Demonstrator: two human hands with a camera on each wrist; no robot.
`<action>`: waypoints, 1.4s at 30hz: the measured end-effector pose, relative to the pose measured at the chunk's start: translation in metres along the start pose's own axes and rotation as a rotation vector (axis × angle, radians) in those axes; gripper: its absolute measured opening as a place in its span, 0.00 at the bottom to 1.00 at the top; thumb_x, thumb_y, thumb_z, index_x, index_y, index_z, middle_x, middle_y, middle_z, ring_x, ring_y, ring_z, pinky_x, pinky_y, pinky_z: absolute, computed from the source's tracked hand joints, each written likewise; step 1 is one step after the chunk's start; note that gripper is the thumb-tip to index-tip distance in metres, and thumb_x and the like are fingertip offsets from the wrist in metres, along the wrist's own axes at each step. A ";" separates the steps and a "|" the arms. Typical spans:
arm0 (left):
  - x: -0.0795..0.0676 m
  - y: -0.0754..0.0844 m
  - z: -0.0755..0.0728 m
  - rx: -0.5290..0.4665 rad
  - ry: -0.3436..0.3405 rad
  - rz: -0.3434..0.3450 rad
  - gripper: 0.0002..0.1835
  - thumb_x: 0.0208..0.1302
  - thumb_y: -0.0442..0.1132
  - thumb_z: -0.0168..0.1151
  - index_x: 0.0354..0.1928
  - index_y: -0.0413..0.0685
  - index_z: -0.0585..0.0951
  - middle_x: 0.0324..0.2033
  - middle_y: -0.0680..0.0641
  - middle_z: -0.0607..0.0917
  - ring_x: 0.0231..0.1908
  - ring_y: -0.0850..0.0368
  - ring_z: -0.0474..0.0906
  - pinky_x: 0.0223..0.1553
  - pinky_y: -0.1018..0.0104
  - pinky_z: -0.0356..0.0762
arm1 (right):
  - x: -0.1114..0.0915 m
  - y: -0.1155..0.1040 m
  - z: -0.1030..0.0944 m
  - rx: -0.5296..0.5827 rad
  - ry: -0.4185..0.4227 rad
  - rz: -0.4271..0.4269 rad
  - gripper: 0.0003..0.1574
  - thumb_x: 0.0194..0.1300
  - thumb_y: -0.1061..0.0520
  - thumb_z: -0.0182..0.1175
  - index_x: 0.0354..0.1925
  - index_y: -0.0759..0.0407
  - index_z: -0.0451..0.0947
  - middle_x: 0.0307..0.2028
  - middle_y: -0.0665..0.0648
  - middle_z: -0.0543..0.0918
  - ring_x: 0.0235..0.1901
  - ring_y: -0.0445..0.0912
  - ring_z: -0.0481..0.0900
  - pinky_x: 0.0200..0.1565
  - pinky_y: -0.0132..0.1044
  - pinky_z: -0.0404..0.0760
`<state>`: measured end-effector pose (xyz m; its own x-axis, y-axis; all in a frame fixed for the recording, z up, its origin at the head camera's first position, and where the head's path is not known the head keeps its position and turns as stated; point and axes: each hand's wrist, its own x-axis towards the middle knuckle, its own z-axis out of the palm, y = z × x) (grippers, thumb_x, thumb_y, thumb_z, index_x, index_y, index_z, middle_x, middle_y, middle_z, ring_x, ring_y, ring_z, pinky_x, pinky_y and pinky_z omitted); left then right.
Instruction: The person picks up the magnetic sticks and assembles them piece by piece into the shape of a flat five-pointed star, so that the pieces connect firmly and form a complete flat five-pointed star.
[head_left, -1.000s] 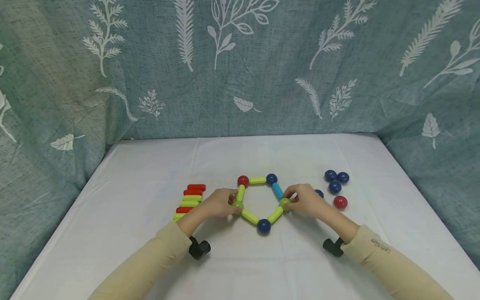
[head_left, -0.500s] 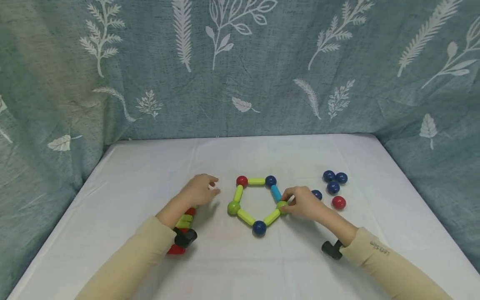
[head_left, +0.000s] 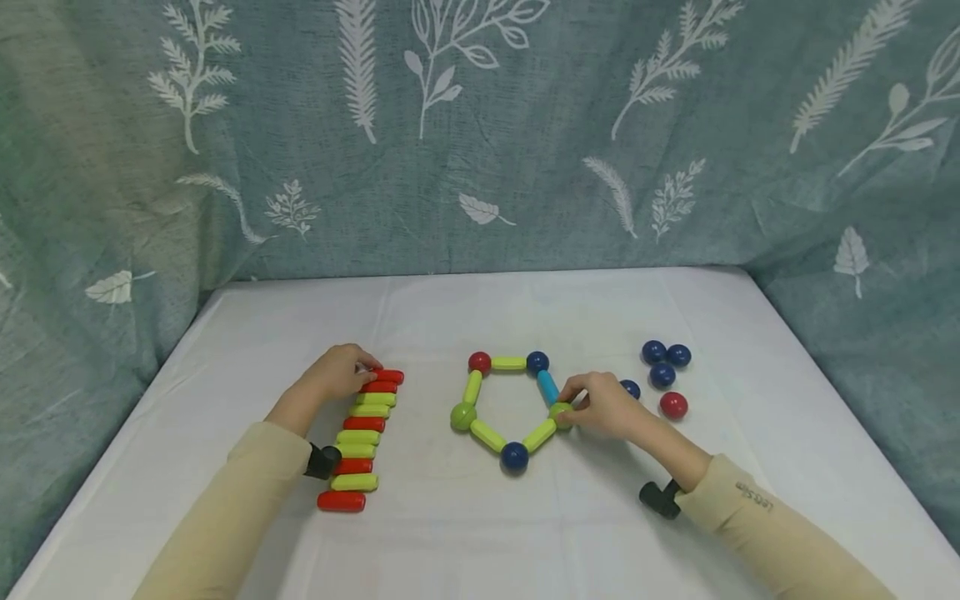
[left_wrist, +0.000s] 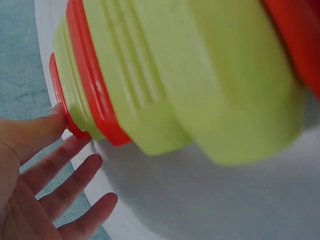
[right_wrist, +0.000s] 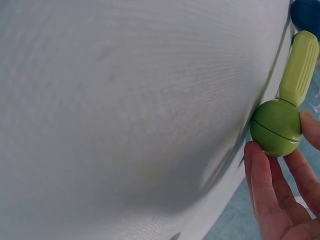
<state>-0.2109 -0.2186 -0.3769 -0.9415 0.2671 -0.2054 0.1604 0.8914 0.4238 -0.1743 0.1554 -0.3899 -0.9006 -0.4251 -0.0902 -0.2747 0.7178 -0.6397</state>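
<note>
At the far end of a row of red and lime toy rods, my left hand (head_left: 341, 372) has its thumb and index finger on the end of a red rod (head_left: 389, 377); in the left wrist view the other fingers (left_wrist: 85, 215) are spread. My right hand (head_left: 603, 406) pinches a green ball (right_wrist: 276, 127), the right corner of a five-sided ring. A lime rod (right_wrist: 299, 69) joins that ball to a dark blue ball (head_left: 514, 457) at the near corner. The ring also has a blue rod (head_left: 548, 387), a red ball (head_left: 480, 362) and another green ball (head_left: 463, 416).
Loose dark blue balls (head_left: 662, 374) and a loose red ball (head_left: 673, 405) lie right of the ring, one blue ball partly behind my right hand. Everything rests on a white-covered table (head_left: 450, 542). A leaf-patterned curtain (head_left: 480, 167) stands behind its far edge.
My left hand has let go of the ring's left green ball and moved left to the far red rod of the row. My right hand stays on its green ball.
</note>
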 end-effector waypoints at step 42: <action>0.080 0.132 0.057 -0.406 0.155 -0.411 0.17 0.60 0.44 0.59 0.42 0.35 0.80 0.39 0.40 0.81 0.37 0.52 0.77 0.35 0.67 0.76 | 0.001 0.001 0.001 0.015 -0.006 0.013 0.09 0.51 0.59 0.67 0.32 0.61 0.81 0.31 0.52 0.81 0.27 0.41 0.77 0.29 0.31 0.77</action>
<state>-0.2480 -0.0591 -0.3877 -0.9396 -0.1534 -0.3059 -0.3232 0.6913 0.6463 -0.1753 0.1550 -0.3913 -0.9020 -0.4191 -0.1034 -0.2579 0.7152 -0.6496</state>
